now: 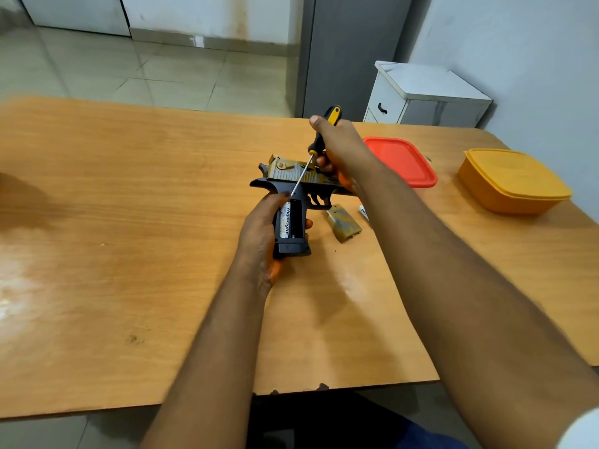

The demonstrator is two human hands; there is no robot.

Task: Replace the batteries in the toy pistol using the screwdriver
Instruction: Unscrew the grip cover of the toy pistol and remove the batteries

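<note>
1. Left hand (pixel 259 234) wraps the grip of the toy pistol (pixel 293 202), thumb up near the top of the open battery bay. Pistol sits over the table (pixel 129 222), about mid-table; whether the butt rests on the wood, cannot tell.
2. Bay in the grip is open. 1 battery (pixel 285 220) sits in the left slot, label showing; the slot beside it looks empty.
3. Grip cover (pixel 343 223) lies on the table just right of the pistol; a loose battery (pixel 364 211) just beyond it, partly hidden by the right forearm.
4. Right hand (pixel 340 147) is closed around the handle of the screwdriver (pixel 311 157), yellow-black end up and away, tip down at the top end of the seated battery.
5. Judgement: step in hand is prying out the battery. Next move calls for a light lever at that end, the left hand steadying the grip.
6. Orientation: grip's long axis runs near-to-far, butt toward the person; barrel runs left-right, muzzle to the right, hidden behind the right hand.
</note>
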